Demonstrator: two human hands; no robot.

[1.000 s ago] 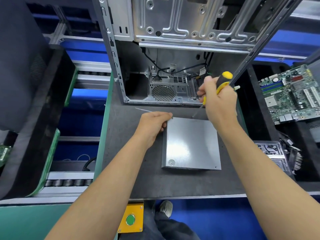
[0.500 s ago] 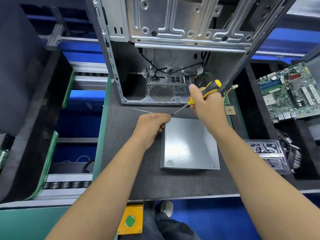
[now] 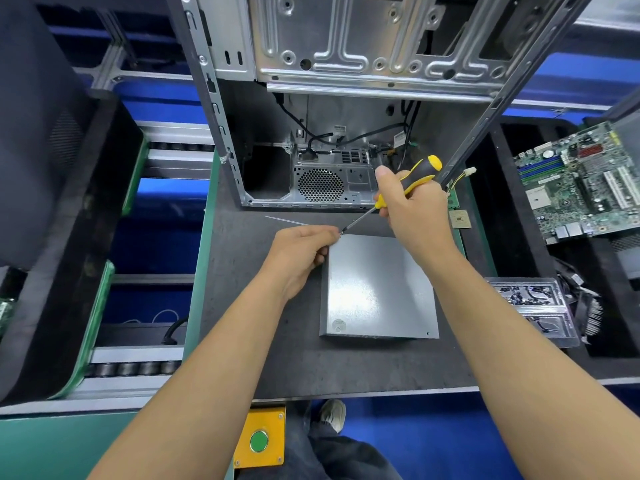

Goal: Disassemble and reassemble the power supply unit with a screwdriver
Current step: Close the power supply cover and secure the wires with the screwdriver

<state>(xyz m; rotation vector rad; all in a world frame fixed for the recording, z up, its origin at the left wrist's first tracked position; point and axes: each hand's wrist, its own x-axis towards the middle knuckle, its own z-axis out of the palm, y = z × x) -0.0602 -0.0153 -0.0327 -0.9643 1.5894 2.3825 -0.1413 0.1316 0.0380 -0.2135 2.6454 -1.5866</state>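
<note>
I have the power supply unit (image 3: 377, 289) lying flat on the dark surface (image 3: 270, 358), its plain grey face up, just in front of the open computer case (image 3: 329, 140) that stands at the far edge. My right hand (image 3: 412, 209) is wrapped around the black and yellow handle of the screwdriver (image 3: 405, 188), thumb pressed up along the grip, and the shaft slants down and to the left so that the tip sits at the far left corner of the unit. My left hand (image 3: 301, 252) rests at that same corner with its fingers curled in against the edge of the metal; the fingertips meet right where the driver tip lands, and I cannot tell whether they pinch a screw there or only steady the box. A thin pale cable tie (image 3: 287, 221) lies on the surface just beyond the left hand. To the right of the right hand a small square chip (image 3: 459, 220) sits near the edge of the surface. Further right, in a black tray, a green motherboard (image 3: 575, 181) lies face up, and nearer to me a clear plastic pack (image 3: 530, 306) lies beside the unit. At the near edge, below the surface, a yellow box with a green button (image 3: 259, 441) is mounted, and a shoe (image 3: 333, 415) shows on the blue floor.
</note>
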